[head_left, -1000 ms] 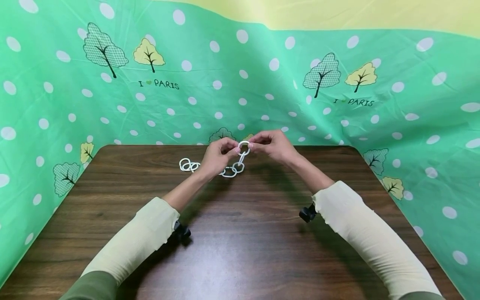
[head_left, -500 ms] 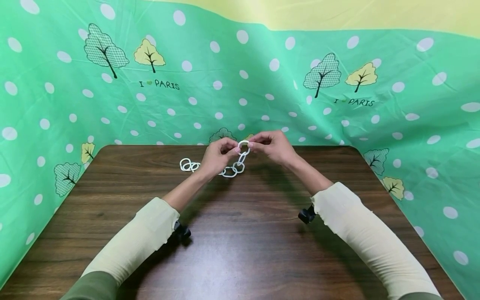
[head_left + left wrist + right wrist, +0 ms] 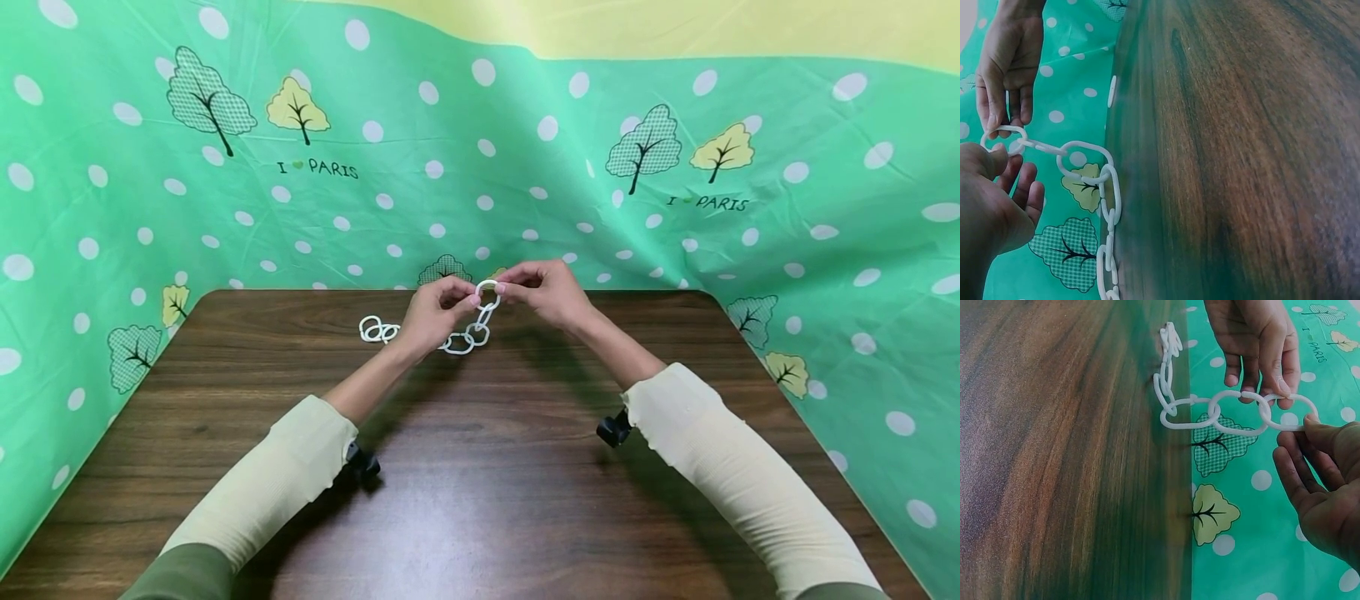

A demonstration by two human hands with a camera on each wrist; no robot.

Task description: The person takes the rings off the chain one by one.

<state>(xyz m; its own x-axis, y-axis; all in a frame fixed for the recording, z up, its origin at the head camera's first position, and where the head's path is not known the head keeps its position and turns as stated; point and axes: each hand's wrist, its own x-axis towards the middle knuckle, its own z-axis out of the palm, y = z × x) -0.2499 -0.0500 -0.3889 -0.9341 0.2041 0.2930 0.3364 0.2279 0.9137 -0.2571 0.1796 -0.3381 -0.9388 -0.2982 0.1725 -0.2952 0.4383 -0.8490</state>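
Table, head view: we see a dark wood-grain table, glare on its nearer half.
Room, head view: green dotted cloth rises behind it and at both sides, printed with trees and "PARIS" lettering; a yellow band runs above.
Chain, head view: the white chain rests near the far edge, partly behind the left hand, its end link raised.
Grip, left wrist view: we find left hand and right hand both pinching that end link.
Edge, left wrist view: another white link sits at the table edge, apart from the visible chain.
Links, right wrist view: we follow them from the fingers to a bunch on the table.
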